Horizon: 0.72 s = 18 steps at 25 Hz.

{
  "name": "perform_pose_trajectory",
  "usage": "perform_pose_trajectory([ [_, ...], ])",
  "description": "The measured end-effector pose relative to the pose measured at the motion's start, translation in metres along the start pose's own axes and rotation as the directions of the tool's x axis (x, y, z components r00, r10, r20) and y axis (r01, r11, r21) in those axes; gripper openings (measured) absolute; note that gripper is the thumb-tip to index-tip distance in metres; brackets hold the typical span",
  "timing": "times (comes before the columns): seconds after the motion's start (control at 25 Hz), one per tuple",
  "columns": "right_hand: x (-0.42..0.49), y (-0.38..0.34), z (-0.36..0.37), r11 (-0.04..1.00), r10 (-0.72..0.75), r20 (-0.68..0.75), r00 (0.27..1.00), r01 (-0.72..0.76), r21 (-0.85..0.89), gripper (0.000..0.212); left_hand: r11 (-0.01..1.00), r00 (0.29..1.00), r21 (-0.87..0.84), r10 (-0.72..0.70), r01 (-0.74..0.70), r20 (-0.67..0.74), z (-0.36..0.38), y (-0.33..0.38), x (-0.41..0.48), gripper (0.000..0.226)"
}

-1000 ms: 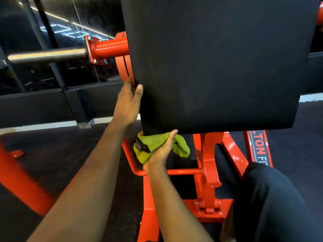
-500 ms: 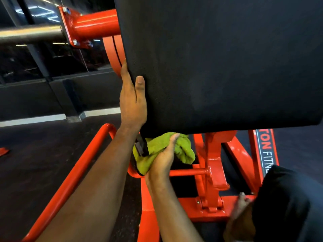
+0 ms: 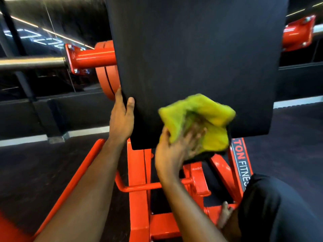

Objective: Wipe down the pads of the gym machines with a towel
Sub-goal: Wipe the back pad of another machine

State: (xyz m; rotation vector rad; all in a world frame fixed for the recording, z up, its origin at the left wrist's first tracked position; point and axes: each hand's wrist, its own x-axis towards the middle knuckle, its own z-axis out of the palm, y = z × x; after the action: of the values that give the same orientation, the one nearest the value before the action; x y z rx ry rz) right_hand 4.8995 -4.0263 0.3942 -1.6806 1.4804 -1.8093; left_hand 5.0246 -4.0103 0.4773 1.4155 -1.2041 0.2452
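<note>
A large black pad (image 3: 197,55) of an orange gym machine fills the upper middle of the view. My left hand (image 3: 121,117) grips the pad's lower left edge, thumb on the front face and fingers behind it. My right hand (image 3: 176,151) holds a bunched yellow-green towel (image 3: 201,119) against the lower front of the pad, near its bottom edge. The towel and my right fingers are blurred with motion.
The orange machine frame (image 3: 139,180) stands below the pad with a crossbar (image 3: 141,187). A steel bar (image 3: 31,62) on an orange mount sticks out to the left. My dark-clothed knee (image 3: 279,206) is at lower right. Dark floor lies around.
My right hand has brought the towel up from under the pad's bottom edge onto its front face, moving right. My left hand keeps its grip on the left edge.
</note>
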Motion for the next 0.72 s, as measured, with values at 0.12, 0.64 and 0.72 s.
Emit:
perform_pose_trajectory([
  [0.12, 0.017, -0.015, 0.001, 0.96, -0.185, 0.134, 0.974, 0.208, -0.188, 0.09, 0.993, 0.997, 0.09, 0.081, -0.08, -0.006, -0.008, 0.003, 0.003, 0.059],
  [0.64, 0.087, -0.057, 0.0, 0.856, -0.442, 0.05, 0.895, 0.438, -0.275, 0.085, 0.968, 0.982, -0.165, 0.186, -0.188, -0.031, -0.035, -0.001, 0.01, 0.051],
  [0.72, 0.1, -0.07, -0.005, 0.829, -0.495, 0.06, 0.867, 0.492, -0.266, 0.087, 0.982, 0.984, -0.101, 0.149, -0.159, -0.095, -0.037, 0.005, 0.013, 0.049],
])
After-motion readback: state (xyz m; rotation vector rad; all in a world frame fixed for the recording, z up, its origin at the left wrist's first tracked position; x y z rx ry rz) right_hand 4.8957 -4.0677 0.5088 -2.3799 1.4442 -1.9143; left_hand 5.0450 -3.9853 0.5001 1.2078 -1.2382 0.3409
